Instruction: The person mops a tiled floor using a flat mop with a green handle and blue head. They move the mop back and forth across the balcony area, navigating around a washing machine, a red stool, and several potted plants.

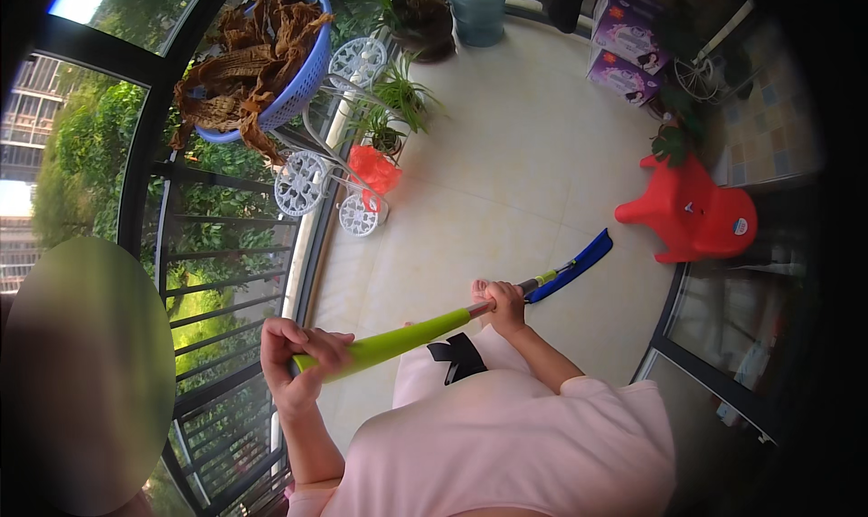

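A flat mop slants across the view in front of my body, with a lime-green grip [407, 337], a metal pole and a blue mop head [573, 271]. At the grip's upper end, my left hand [298, 361] curls around it, thumb below and fingers above. My right hand [507, 307] is closed around the pole below the green sleeve. The blue head rests on the pale tiled floor [488, 178], to the right of my bare foot [480, 289].
A red plastic child's seat [698, 212] lies to the right. At left, a white metal plant stand [302, 181] bears a blue basket [298, 86] of dried brown leaves. A red plastic bag [373, 170], potted plants [400, 97], a water jug [477, 12] and purple boxes [624, 42] stand farther off.
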`<state>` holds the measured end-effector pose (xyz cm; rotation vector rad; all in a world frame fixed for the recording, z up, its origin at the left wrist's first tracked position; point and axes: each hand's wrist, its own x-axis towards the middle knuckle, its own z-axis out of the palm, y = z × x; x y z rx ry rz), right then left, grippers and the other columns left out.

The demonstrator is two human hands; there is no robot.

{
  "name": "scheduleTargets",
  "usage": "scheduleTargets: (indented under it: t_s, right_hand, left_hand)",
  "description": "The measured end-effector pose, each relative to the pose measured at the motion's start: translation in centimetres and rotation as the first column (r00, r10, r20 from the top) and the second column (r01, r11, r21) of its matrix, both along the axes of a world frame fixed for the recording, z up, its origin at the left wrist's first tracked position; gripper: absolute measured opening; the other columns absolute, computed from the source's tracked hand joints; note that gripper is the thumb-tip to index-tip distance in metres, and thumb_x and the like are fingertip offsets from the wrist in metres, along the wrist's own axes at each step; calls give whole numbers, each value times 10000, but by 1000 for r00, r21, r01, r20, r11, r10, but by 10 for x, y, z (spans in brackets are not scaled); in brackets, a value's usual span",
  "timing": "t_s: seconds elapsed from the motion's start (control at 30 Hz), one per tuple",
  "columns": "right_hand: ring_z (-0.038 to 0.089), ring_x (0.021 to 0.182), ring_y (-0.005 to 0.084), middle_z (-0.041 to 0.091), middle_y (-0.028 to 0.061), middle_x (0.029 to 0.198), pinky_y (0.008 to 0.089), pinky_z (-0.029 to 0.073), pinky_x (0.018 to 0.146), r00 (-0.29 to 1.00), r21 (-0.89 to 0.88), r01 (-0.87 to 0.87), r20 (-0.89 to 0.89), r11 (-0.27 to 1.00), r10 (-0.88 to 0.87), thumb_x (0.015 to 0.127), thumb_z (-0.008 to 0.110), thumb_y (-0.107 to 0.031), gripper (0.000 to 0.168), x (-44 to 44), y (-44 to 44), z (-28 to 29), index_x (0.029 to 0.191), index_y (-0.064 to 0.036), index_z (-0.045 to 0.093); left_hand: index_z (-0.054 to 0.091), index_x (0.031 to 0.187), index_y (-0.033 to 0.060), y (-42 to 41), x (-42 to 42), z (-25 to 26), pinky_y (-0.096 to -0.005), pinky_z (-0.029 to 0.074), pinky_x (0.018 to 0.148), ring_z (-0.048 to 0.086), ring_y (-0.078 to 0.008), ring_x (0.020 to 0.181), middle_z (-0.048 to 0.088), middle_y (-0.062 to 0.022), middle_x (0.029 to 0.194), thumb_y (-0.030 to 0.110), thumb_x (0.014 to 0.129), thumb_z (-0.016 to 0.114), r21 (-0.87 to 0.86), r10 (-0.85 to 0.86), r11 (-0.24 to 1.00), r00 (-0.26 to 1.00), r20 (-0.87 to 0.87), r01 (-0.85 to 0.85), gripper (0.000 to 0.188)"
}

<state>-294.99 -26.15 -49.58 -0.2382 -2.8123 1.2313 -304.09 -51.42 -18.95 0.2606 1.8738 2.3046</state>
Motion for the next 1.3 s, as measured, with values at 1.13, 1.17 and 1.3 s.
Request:
scheduleTargets:
  t_s: [1.13,1.17,1.3]
  right_hand:
    - [563,667,349,572,105,665,436,409,594,817,-112,-574,-8,811,577,732,654,-108,190,-319,-6,28,725,-86,465]
    - [575,694,356,588,105,684,448,415,612,798,-118,-594,41,796,601,732,633,-120,152,-330,1,29,740,-91,485]
    - [576,693,359,591,103,694,450,422,604,679,-115,-713,131,692,722,704,624,-126,132,-385,9,68,762,-104,508]
  left_hand:
    - [575,672,53,-40,-160,1,-405,519,638,545,-234,659,549,-70,707,147,704,719,130,-31,987,911,-412,93,175]
    - [564,667,56,-35,-166,4,-400,515,622,536,-230,652,540,-68,701,147,703,720,128,38,992,918,-395,14,184]
    - [459,715,121,-20,-197,29,-320,517,624,483,-150,652,469,-27,726,218,688,766,189,155,980,837,-525,-64,324]
